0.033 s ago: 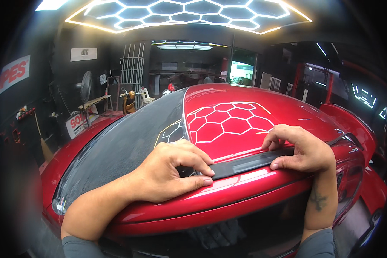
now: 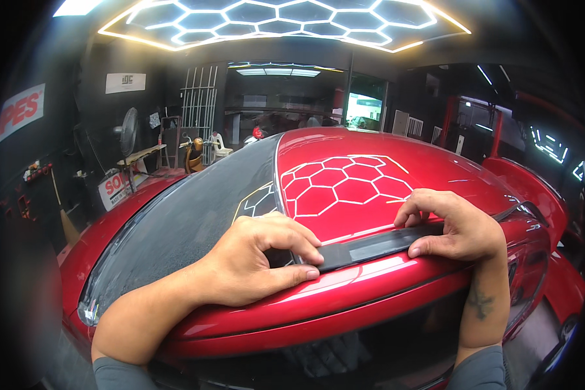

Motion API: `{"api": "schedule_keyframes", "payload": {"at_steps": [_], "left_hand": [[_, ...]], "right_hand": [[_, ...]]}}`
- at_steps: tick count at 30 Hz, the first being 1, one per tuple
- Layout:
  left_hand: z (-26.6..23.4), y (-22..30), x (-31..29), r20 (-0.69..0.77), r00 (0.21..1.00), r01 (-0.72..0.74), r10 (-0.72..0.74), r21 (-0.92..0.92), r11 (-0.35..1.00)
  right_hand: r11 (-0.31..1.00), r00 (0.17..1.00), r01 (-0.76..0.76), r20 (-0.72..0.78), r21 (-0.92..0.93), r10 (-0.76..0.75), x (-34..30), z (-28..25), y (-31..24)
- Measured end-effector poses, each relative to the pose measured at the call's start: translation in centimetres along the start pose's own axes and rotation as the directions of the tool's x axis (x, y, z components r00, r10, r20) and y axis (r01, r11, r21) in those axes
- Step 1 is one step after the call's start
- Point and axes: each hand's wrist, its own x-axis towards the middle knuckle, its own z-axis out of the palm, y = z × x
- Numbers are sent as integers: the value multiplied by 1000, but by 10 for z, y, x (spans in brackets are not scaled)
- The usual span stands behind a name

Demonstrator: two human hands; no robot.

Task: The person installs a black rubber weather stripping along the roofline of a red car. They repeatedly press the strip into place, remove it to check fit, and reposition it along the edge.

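1. Pinching one end of a black roof trim strip (image 2: 370,249) between thumb and forefinger, the left hand (image 2: 257,253) sits near seven o'clock.
2. Between three and four o'clock, the right hand (image 2: 465,224) grips the strip farther along, thumb on the near edge, bent fingers at the far one.
3. The strip lies at four o'clock, along the side edge of the red car roof (image 2: 435,169); its underside is hidden.
4. Even pressure from both pinches likely holds it straight; light fingertips should spare the paint.
5. The roof is glossy, mirroring a honeycomb pattern; toward nine o'clock, the dark windshield (image 2: 188,214) looks speckled.
6. Honeycomb ceiling lights (image 2: 279,19) glow at twelve o'clock; a pedestal fan (image 2: 129,130) and white plastic chair (image 2: 220,144) stand toward ten, a broom (image 2: 69,224) at nine.
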Motion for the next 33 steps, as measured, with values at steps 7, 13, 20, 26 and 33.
{"api": "schedule_keyframes", "payload": {"at_steps": [7,13,20,26,33], "left_hand": [[-3,-9,0,63,997,-55,54,18,998],[-14,-3,-1,184,962,-230,200,161,960],[-19,2,-3,272,942,-272,195,282,920],[-23,-9,-4,220,968,-165,123,184,969],[-22,-14,1,-6,983,-177,181,174,969]], "right_hand": [[998,998,-30,48,60,27,2,-1,0],[992,994,-33,109,120,20,7,-2,5],[999,995,-45,90,20,43,9,0,1],[998,997,-63,50,14,63,5,4,-3],[996,996,-85,22,8,85,7,7,-7]]}}
